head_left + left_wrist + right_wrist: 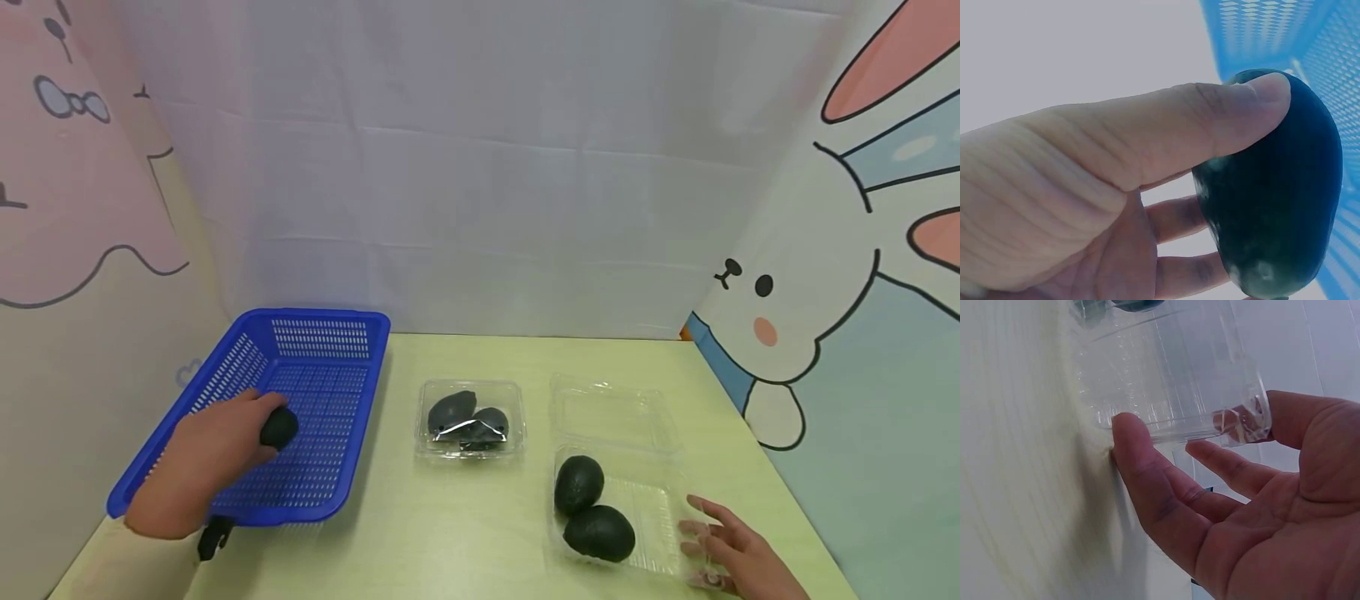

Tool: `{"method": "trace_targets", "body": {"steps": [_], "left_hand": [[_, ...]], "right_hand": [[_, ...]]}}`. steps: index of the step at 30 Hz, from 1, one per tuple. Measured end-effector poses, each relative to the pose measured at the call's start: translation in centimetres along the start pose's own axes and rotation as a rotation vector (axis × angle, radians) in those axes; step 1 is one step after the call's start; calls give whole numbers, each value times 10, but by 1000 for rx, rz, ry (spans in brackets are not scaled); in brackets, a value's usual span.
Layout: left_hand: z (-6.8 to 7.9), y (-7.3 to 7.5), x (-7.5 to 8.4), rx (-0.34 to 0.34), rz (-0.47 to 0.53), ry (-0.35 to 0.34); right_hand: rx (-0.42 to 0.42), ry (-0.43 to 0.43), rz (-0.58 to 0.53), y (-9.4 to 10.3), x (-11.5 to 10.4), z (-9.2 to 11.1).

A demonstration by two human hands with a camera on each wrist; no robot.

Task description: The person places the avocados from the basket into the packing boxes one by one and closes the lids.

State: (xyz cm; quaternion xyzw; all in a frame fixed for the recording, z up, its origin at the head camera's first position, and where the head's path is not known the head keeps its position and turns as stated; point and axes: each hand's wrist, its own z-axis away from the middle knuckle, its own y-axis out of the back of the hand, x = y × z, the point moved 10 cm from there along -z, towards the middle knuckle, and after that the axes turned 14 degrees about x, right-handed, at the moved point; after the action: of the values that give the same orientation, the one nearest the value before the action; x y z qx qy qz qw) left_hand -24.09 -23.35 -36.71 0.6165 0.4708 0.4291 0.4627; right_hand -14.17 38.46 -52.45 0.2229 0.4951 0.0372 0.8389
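Note:
In the head view, my left hand (217, 442) grips a dark green avocado (279, 428) over the blue plastic basket (341, 500). The left wrist view shows the thumb laid along the avocado (1272, 194), with fingers behind it. My right hand (738, 554) touches the right side of a clear clamshell box (652, 525) with relaxed, spread fingers. In the right wrist view, its thumb (1285, 419) is at the box's corner, partly seen through the plastic. Two avocados (600, 533) lie in the box's left half; its lid (615, 417) is folded back.
A closed clear clamshell box (431, 454) with dark avocados inside stands mid-table, between the basket and the open box. A white cloth (480, 208) hangs behind the pale wood-grain table (450, 533). Cartoon-printed panels (862, 467) flank both sides.

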Motion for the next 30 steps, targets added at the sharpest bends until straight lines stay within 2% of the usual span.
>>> {"method": "trace_targets", "body": {"steps": [4,11,18,30], "left_hand": [[-1,9,17,35,9,-20],[-8,15,43,35,26,-41],[-18,23,70,68,47,-76],[-33,36,128,123,82,-148]], "right_hand": [[9,-8,-11,0,1,1],[27,-16,-11,1,2,-1],[28,-18,-10,1,1,-1],[23,-11,-32,2,2,0]]}}
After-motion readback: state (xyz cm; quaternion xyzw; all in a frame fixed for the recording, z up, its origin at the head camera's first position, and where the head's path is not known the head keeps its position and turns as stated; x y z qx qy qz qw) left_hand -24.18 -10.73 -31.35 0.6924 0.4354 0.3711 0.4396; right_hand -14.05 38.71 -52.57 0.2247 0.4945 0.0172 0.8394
